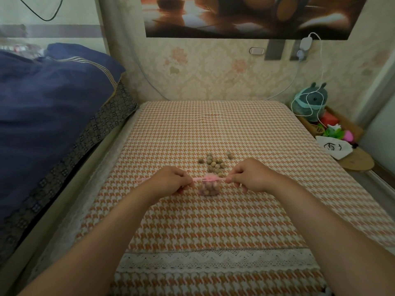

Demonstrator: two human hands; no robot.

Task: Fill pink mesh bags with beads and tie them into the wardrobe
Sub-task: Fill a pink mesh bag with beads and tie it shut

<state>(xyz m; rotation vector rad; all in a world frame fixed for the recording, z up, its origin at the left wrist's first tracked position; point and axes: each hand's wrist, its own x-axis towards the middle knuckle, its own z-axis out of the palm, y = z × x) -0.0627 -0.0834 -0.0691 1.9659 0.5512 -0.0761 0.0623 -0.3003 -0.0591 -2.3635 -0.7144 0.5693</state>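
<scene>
A small pink mesh bag (209,189) full of tan wooden beads sits on the orange houndstooth tablecloth (213,221), its neck gathered by a pink drawstring (201,179). My left hand (173,180) pinches the string's left end, and my right hand (250,176) pinches the right end. The string runs taut and level between them. A loose pile of beads (214,162) lies just behind the bag. A pink string tail (140,180) trails out left of my left hand.
A dark blue quilt (49,112) is heaped on the bed at the left. At the right, a plush toy (311,101), a white pouch (333,147) and coloured bits crowd a low shelf. The wall stands behind the table.
</scene>
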